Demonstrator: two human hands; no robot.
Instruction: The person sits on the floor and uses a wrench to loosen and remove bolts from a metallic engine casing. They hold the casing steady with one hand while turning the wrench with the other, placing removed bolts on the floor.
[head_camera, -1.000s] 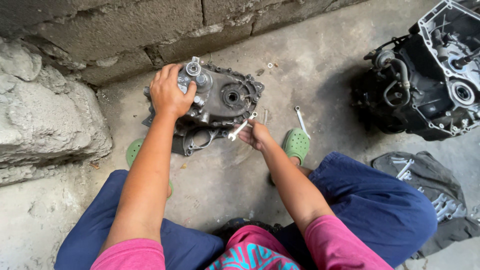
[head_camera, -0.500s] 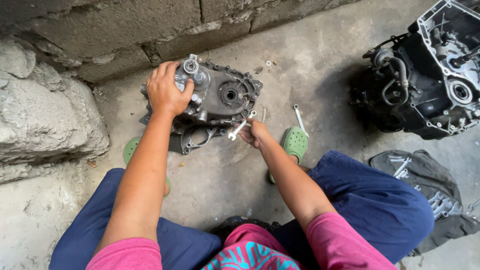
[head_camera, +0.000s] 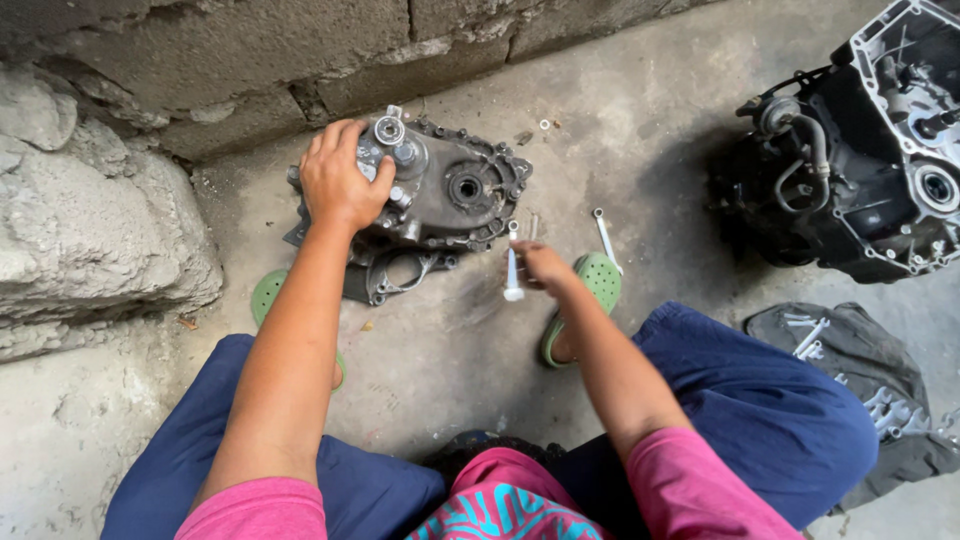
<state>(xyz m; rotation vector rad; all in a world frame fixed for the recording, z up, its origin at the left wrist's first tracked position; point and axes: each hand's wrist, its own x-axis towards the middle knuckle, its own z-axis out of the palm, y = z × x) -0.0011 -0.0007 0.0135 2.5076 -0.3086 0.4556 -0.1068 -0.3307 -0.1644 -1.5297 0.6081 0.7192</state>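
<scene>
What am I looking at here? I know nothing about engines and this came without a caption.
The picture comes from a camera worn on a person's head, looking down at their own arms and knees as they squat on a concrete floor beside a block wall. The left hand rests on a dark metal engine cover lying on the floor. The right hand holds a slim silver tool, upright, near the cover's edge. A wrench lies on the floor by the green sandal. At the far right sits a bigger engine block, and below it a grey cloth with more wrenches.
</scene>
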